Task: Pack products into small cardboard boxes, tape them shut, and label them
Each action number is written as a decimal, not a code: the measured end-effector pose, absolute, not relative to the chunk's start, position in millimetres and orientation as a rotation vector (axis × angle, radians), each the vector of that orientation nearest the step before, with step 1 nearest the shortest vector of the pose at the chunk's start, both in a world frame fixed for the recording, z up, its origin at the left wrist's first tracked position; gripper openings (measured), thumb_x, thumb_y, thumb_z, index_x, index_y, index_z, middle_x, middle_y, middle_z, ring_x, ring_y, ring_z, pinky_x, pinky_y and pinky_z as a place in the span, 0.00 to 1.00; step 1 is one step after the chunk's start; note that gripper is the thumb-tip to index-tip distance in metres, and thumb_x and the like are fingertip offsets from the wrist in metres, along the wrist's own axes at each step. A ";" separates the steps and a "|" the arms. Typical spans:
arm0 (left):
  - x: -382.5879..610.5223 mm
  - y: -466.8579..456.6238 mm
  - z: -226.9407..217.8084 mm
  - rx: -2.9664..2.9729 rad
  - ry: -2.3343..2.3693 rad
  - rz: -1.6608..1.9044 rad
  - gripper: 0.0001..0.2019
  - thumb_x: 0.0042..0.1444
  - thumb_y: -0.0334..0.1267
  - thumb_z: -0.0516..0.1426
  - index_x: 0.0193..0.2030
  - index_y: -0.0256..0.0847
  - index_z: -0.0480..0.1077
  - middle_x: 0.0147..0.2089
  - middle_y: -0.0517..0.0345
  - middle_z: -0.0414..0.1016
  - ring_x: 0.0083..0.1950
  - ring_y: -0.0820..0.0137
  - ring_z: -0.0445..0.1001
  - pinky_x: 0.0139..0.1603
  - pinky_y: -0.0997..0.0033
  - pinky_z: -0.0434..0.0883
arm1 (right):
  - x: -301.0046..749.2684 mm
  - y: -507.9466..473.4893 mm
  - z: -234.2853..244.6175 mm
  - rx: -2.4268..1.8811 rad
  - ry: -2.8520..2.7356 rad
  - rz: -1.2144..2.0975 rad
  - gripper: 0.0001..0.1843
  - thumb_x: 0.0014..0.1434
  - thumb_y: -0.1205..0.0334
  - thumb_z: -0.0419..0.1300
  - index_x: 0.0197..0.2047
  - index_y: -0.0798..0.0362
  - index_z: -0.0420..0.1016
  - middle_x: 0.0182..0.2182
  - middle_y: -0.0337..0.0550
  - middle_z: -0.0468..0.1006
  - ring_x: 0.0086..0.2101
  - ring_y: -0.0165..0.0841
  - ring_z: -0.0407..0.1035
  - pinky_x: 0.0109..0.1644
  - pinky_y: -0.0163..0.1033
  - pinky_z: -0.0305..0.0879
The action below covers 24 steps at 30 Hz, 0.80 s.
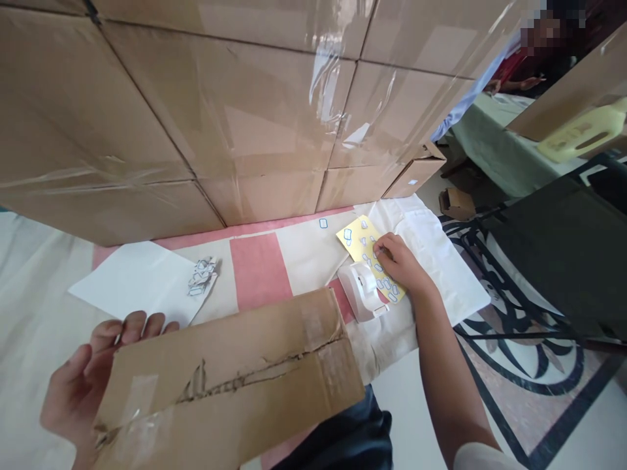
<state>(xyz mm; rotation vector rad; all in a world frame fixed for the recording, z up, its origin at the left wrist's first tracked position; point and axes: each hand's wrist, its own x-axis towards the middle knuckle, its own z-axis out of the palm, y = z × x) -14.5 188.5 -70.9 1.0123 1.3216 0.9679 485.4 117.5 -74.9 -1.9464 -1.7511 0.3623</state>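
Observation:
My left hand (93, 372) grips the left end of a brown cardboard box (230, 378) with a torn taped seam, held low in front of me. My right hand (399, 261) reaches out to a yellow sticker sheet (360, 236) lying on the cloth, its fingertips pinched on the sheet among several small blue-edged labels. A white tape dispenser (361, 288) stands just left of that hand. One loose label (323, 223) lies on the cloth farther back.
A wall of stacked, taped cardboard boxes (220, 111) fills the back. A white paper sheet (134, 281) with a heap of peeled labels (200, 277) lies at left. At right stand a dark chair (553, 261) and a green-covered table (494, 143) with another person.

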 end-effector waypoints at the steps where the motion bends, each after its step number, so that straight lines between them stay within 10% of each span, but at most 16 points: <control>1: -4.3 186.1 -63.7 0.856 1.291 1.071 0.21 0.43 0.65 0.59 0.29 0.51 0.67 0.30 0.61 0.58 0.35 0.64 0.63 0.50 0.46 0.71 | 486.3 117.7 -75.6 -1.944 -1.757 0.360 0.05 0.64 0.66 0.54 0.38 0.49 0.71 0.40 0.45 0.72 0.41 0.40 0.65 0.47 0.47 0.64; 6: 36.6 175.9 -31.8 0.354 1.187 1.393 0.23 0.29 0.49 0.71 0.30 0.45 0.66 0.32 0.65 0.57 0.33 0.71 0.57 0.39 0.64 0.66 | 486.9 116.4 -77.1 -1.902 -1.756 0.376 0.06 0.63 0.68 0.53 0.36 0.48 0.69 0.37 0.43 0.73 0.39 0.41 0.63 0.48 0.49 0.61; 24: 27.0 178.8 -40.4 0.398 1.114 1.363 0.28 0.23 0.51 0.73 0.29 0.43 0.66 0.32 0.64 0.55 0.33 0.71 0.58 0.31 0.70 0.65 | 489.6 95.5 -81.6 -1.891 -1.592 0.356 0.07 0.59 0.67 0.57 0.34 0.47 0.75 0.44 0.45 0.81 0.49 0.43 0.72 0.56 0.50 0.67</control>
